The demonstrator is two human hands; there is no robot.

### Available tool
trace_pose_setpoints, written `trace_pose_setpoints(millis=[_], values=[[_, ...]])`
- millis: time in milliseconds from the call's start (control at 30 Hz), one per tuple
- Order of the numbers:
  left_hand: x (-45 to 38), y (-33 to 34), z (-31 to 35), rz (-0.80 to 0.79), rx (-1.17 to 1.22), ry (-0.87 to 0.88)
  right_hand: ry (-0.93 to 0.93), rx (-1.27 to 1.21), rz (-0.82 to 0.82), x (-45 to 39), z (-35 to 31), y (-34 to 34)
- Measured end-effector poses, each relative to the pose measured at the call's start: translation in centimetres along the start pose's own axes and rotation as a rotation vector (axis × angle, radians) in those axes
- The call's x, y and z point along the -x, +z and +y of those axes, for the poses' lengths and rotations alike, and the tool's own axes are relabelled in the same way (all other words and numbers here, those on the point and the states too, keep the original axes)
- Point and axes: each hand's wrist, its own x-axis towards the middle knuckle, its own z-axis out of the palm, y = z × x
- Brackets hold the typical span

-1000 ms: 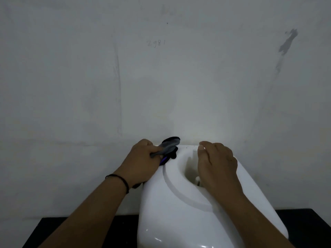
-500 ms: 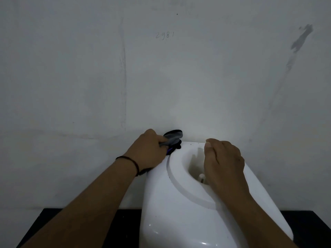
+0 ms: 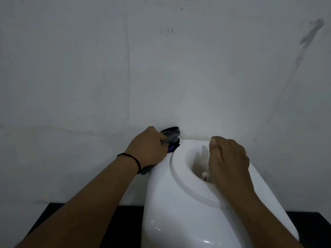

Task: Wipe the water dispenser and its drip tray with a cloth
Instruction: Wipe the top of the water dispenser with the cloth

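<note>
Since the earlier frame, the left hand [image 3: 147, 148] had shifted slightly along the water dispenser [image 3: 180, 203] top's rear left edge, gripping the cloth [image 3: 171, 136]. The right hand [image 3: 228, 158] rested across the top opening, fingers loosely bent, holding nothing. The wall [image 3: 71, 68] bore handwritten "2981" [image 3: 168, 30].

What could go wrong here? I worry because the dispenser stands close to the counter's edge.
The left hand presses a bunched cloth against the water dispenser at its back left corner; a hard sideways push might shift it on the black counter. The right hand only rests over the top opening, so it may not brace well.
</note>
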Motion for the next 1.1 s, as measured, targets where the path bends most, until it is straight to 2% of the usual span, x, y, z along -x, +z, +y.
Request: trace_pose_setpoints(millis=[200,400,633,833,967,1100], values=[[4.8,-1.3,1.2,-0.009,-0.269,0.171,0.032,-0.023,-0.037,0.0,-0.2,-0.3],[9.8,-1.8,3.8,-0.084,-0.288,0.306,0.019,-0.019,-0.029,0.2,-0.6,-0.4],[7.3,-1.2,3.1,0.071,-0.375,0.128,0.114,-0.154,-0.029,0.2,-0.8,-0.7],[2.5,0.2,1.4,0.131,-0.278,0.029,0.173,-0.408,-0.006,-0.5,-0.5,-2.5],[0.2,0.9,1.6,0.132,-0.256,-0.030,0.072,-0.276,0.084,-1.0,1.1,-3.2],[-1.7,1.5,2.6,0.047,-0.299,-0.034,0.192,-0.424,0.070,-1.1,2.5,-3.1]])
